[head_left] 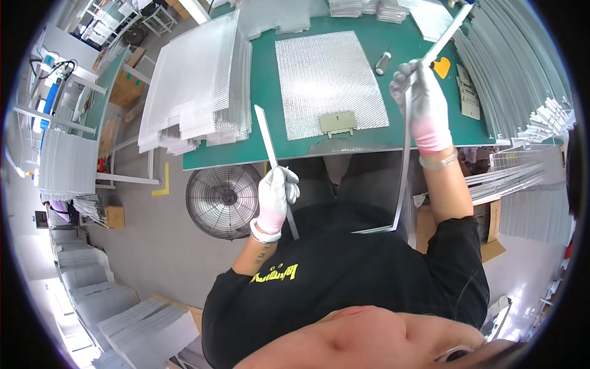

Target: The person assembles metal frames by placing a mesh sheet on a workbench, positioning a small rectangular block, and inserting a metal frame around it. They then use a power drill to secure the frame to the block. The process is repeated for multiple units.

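My gloved left hand [278, 195], closed near my waist in front of the table's edge, grips a straight silver metal strip [267, 134]. The strip slants, with its upper end over the table. Raised over the right of the table, my gloved right hand [420, 98] is closed around a silver frame piece [404, 175]. One length of it runs up to the far right; another hangs down and bends into a short leg near my body. A silvery mesh sheet [326, 74] lies on the green table [264, 80], with a grey-green plastic piece [337, 124] at its near edge.
A screwdriver [383, 63] and a yellow flat piece [441, 66] lie right of the sheet. Stacked mesh sheets [196, 74] stand at the left; long metal strips [516, 67] fill the right side. A round floor fan [225, 200] stands below the table's front edge.
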The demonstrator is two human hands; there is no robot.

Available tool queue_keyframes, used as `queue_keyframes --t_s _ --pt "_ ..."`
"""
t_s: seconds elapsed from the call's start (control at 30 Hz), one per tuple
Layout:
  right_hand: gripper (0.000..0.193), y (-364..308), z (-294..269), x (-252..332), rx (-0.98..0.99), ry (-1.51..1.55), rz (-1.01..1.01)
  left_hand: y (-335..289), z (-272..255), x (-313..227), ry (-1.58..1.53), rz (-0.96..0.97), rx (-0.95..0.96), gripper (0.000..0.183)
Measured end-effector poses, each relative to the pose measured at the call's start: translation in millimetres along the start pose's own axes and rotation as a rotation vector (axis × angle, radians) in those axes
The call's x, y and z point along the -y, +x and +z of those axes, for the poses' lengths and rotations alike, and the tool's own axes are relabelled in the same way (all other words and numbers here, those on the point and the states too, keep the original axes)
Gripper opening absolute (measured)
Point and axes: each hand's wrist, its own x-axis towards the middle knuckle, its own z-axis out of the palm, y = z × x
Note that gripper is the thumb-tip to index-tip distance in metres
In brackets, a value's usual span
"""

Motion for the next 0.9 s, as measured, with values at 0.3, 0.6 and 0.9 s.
queue_keyframes --t_s 0.3,0.6,0.9 --pt "0.028 -12.9 -66.4 -53.0 -0.188 -0.699 0.101 -19.9 12.3 29.2 0.917 0.714 -0.092 0.061" --pt "0.039 -78.6 -34.5 -38.3 0.080 -0.885 0.380 27.8 108.7 102.1 -0.611 -0.541 0.299 0.060" --pt "0.060 -126.2 -51.9 -69.5 -0.133 -0.610 0.088 87.5 136.6 74.6 -0.941 -0.348 0.213 0.042"
